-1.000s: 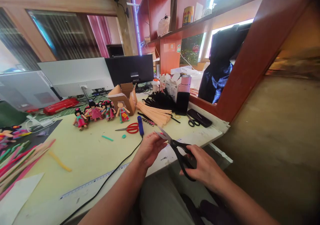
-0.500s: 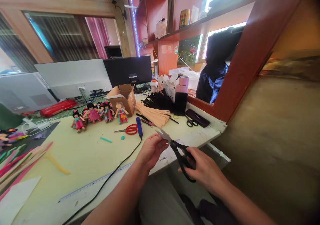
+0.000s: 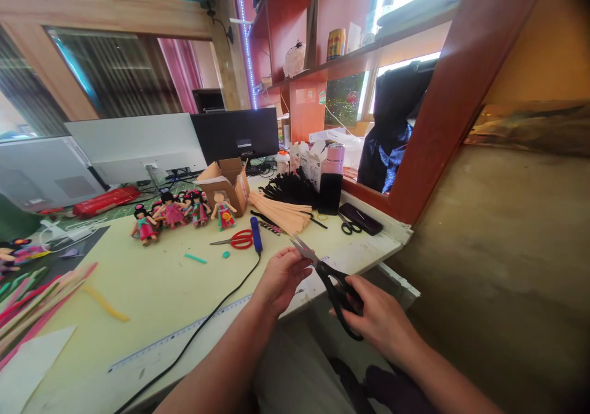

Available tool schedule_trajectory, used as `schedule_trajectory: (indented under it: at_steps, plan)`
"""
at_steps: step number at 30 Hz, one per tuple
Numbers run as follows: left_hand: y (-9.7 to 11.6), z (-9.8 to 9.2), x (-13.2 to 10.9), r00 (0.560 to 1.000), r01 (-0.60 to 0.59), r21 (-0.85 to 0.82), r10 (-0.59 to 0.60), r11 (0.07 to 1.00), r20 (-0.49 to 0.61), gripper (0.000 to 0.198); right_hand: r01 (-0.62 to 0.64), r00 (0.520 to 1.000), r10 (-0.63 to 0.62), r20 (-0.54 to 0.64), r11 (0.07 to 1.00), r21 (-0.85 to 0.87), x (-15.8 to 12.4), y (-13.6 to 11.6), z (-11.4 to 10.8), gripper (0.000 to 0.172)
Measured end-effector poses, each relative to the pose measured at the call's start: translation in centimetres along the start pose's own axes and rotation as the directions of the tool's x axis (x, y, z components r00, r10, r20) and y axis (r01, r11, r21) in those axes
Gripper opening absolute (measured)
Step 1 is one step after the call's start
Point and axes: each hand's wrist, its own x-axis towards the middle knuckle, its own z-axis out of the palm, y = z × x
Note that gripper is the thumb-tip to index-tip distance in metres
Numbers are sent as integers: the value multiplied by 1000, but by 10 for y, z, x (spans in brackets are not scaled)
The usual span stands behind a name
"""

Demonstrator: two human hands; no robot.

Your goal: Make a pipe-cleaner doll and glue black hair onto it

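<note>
Right hand (image 3: pixel 375 306): thumb and fingers clamped on the grips of the black-handled scissors (image 3: pixel 322 269), which are above the near edge of the table (image 3: pixel 157 285). Long axis oblique: grips low and rightward, blades forward and to the left. Tips point away from the person, slightly parted as far as I can see. Left hand (image 3: pixel 282 279): thumb and fingertips drawn together right at the blades. I cannot make out whether a small piece is between them, nor whether skin touches metal.

On the tabletop, a ruler (image 3: pixel 173 337) lies along the near side, crossed by a black cord (image 3: pixel 203 319) that runs to a blue-handled tool (image 3: pixel 256 236). Beside the tool, red-handled scissors (image 3: pixel 232 240), blades to the left; slightly nearer, a teal strip (image 3: pixel 195 258) and a teal disc (image 3: pixel 225 255).

Farther: a fanned peach bundle (image 3: pixel 281 212), a black bundle (image 3: pixel 288 187) behind it. Small dolls (image 3: pixel 146 223) cluster to the left, the rear ones partly hidden; another doll (image 3: pixel 6 257) is cut off at the left margin. Cardboard box (image 3: pixel 239 190) behind: flaps up, contents out of sight. White carton (image 3: pixel 313 159) beside a pink bottle (image 3: pixel 335 154): carton's contents indeterminate. Beyond, a shelf (image 3: pixel 354 59) bears a can (image 3: pixel 336 44).
</note>
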Motion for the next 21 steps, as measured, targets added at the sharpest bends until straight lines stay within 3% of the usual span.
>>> schedule_trajectory:
  at_steps: [6, 21]
  plan:
    - [-4, 5, -4, 1000, -4, 20, 3, 1000, 6, 17, -17, 1000, 17, 1, 999, -43, -8, 0, -3, 25]
    - [-10, 13, -10, 998, 4, 47, -7, 999, 63, 16, -26, 1000, 24, -15, 990, -142, -22, 7, -3, 31]
